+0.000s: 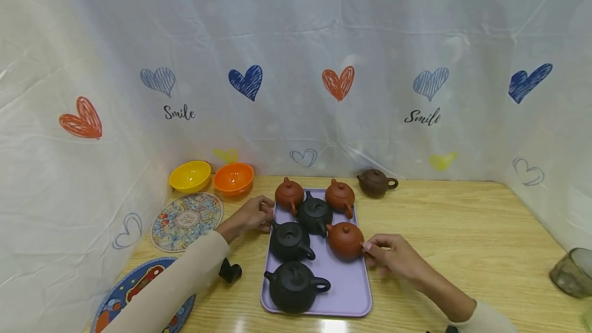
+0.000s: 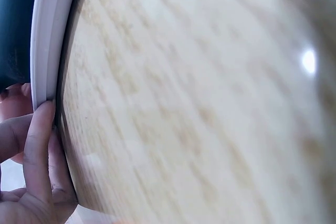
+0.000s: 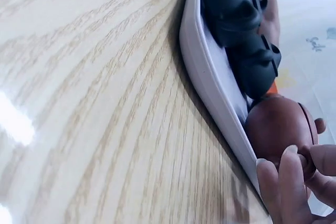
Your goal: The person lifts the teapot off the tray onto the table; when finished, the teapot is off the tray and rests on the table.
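A lilac tray (image 1: 344,289) lies on the table, bearing three black teapots and three reddish-brown teapots. My right hand (image 1: 393,257) pinches the handle of the reddish-brown teapot (image 1: 346,241) at the tray's right side; in the right wrist view its fingertips (image 3: 290,156) are at that handle. At the far left part of the rim, my left hand (image 1: 252,213) holds the tray's edge with bent fingers. One black teapot (image 1: 296,288) sits nearest me, another black teapot (image 1: 289,241) behind it, and a third black teapot (image 1: 315,214) further back. Reddish-brown teapots (image 1: 290,194) (image 1: 339,197) occupy the back corners.
Behind the tray to the right stands a dark brown teapot (image 1: 375,184). On the left are a yellow bowl (image 1: 190,177), an orange bowl (image 1: 234,179), a patterned round mat (image 1: 187,221) and a blue mat (image 1: 117,297). A glass (image 1: 573,273) stands at the far right.
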Motion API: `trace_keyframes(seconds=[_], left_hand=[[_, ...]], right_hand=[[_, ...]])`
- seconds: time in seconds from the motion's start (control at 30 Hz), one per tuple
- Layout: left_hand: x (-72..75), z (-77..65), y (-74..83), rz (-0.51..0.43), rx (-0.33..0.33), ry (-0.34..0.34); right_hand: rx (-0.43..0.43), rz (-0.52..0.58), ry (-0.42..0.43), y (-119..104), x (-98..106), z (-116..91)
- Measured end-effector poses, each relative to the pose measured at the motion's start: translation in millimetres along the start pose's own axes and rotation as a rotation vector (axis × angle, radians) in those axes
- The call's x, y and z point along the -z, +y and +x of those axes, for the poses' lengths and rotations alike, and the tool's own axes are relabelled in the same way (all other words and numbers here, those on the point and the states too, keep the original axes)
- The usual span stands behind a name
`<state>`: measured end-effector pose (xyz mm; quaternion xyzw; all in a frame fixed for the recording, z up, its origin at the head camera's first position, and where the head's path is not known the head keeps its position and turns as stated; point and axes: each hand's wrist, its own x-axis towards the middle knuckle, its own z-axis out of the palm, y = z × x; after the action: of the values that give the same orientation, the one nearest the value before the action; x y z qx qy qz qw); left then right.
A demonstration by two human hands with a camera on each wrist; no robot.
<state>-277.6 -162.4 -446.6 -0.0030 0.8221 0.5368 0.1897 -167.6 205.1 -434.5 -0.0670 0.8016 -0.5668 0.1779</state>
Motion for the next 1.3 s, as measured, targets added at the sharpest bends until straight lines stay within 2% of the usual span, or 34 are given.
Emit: trace_keyframes(seconds=[0.17, 0.37, 0.47, 0.93, 1.3], left_hand=[[-0.5, 0.3, -0.9, -0.002, 0.009, 0.013], [-5.7, 3.6, 1.2, -0.004, 0.007, -0.009], [-6.4, 4.8, 2.2, 0.002, 0.024, 0.005], [0.3, 1.2, -0.8, -0.006, 0.012, 0.011], [1.0, 2.6, -0.1, -0.001, 0.016, 0.01]], right_hand=[[0.004, 0.039, -0.053, -2, 6, -4], [-0.019, 0.059, -0.074, -5, 21, -12], [-0.02, 0.057, -0.084, -7, 28, -12], [0.014, 0.012, -0.074, -19, 57, -2], [0.017, -0.005, -0.1, -13, 83, 10]])
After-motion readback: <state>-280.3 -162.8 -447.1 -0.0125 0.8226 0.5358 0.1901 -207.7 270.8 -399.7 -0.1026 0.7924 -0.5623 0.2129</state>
